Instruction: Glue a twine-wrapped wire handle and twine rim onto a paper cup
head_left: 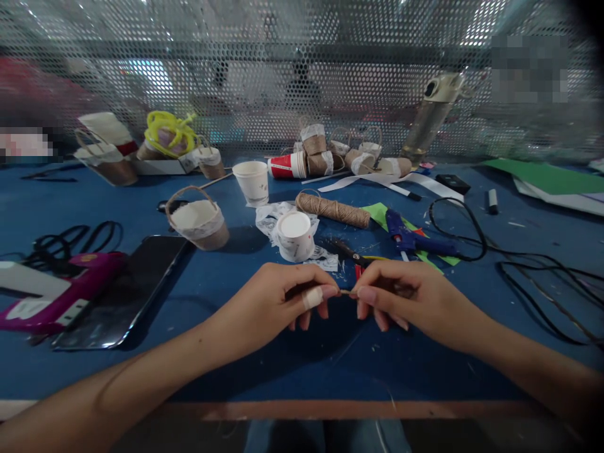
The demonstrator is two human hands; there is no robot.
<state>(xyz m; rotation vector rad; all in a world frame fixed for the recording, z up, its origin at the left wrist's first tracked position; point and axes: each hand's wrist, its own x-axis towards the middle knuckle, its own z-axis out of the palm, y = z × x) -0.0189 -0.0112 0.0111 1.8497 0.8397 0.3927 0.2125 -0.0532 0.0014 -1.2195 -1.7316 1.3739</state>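
Observation:
My left hand point(278, 302) and my right hand point(406, 299) meet low over the blue table point(198, 352), fingertips almost touching. Both pinch a short piece of brown twine point(346, 292) between thumb and forefinger. A white bandage wraps one finger of the left hand. Just beyond the hands lie an upturned white paper cup point(294, 236), black-handled scissors point(346, 251) and a spool of brown twine point(333, 209).
A blue glue gun point(415, 240) with black cord lies right. A small cup basket point(199, 220), a phone point(127, 289) and a pink glue gun point(66, 299) lie left. More cups, finished baskets and a bottle point(431, 116) line the perforated metal wall. Green paper point(542, 176) sits far right.

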